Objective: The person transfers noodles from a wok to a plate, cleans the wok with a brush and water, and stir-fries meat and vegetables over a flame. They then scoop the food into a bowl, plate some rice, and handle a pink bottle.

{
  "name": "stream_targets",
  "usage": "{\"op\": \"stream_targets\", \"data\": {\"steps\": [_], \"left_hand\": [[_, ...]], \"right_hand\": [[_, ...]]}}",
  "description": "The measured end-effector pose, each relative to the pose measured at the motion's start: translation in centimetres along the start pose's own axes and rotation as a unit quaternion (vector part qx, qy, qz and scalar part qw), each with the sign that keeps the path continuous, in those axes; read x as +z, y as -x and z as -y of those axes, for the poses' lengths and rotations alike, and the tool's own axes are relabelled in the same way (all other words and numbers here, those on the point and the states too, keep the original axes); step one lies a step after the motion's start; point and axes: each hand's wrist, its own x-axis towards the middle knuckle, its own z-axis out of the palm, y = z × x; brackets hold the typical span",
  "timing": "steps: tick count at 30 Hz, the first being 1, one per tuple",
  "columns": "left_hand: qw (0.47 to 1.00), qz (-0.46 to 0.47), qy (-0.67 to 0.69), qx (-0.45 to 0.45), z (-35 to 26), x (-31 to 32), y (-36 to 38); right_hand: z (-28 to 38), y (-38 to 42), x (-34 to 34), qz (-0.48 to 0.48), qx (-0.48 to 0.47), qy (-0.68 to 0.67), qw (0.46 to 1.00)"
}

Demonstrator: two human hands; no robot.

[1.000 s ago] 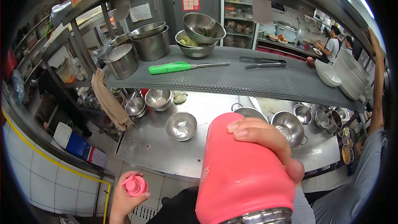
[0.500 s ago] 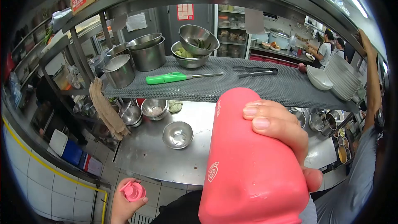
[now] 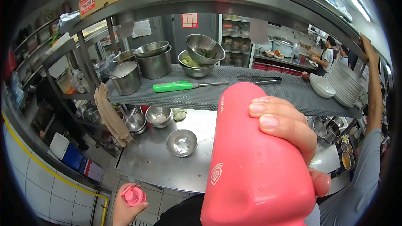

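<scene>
A pink bottle (image 3: 259, 171) with a small white logo and water drops on its side fills the lower middle of the view, very close to the camera. It is tilted, its base pointing away from me, while its mouth end runs out of view at the bottom. My right hand (image 3: 291, 127) is wrapped round it from the right. Low on the left, my left hand (image 3: 125, 210) grips a pink bottle cap (image 3: 134, 196). Beyond the hands, a steel bowl (image 3: 182, 142) sits on the steel counter (image 3: 167, 167).
On the mat-covered shelf (image 3: 167, 96) lie a green lighter (image 3: 173, 86) and tongs (image 3: 259, 79), beside steel pots (image 3: 155, 63), bowls with green vegetables (image 3: 197, 69) and stacked white dishes (image 3: 347, 81). At right, a person's raised arm (image 3: 374, 92) reaches the upper frame. Other people (image 3: 328, 56) stand farther back.
The view has tipped slightly upward, so the shelf and counter appear a little lower. Both hands keep their holds on the bottle and the cap.
</scene>
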Motion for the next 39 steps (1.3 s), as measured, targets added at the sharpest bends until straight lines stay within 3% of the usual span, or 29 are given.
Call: {"op": "stream_targets", "data": {"steps": [10, 18, 39], "left_hand": [[0.999, -0.033, 0.007, 0.024, -0.1, -1.0, 1.2], [0.998, -0.056, -0.020, -0.005, 0.1, -1.5, 1.6], [0.999, -0.049, 0.003, -0.004, 0.3, -1.0, 1.8]], "right_hand": [[0.5, -0.7, 0.8, 0.024, 0.004, -0.002, 1.000], [0.1, -0.8, 1.5, 0.008, -0.038, -0.006, 0.999], [0.4, -1.1, 0.1, 0.049, -0.044, 0.027, 0.997]]}}
